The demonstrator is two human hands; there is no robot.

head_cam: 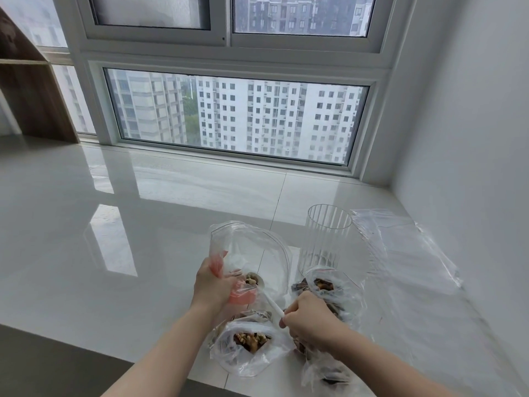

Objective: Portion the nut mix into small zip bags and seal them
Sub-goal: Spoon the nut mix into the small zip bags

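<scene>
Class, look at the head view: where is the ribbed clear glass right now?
The ribbed clear glass stands upright on the white counter, right of centre, behind the right hand and beside the flat empty zip bags.

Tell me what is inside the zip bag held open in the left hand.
Inside the zip bag, the white spoon gripped by the right hand carries nut mix. The left hand covers the bag's bottom, so anything already there is hidden.
</scene>
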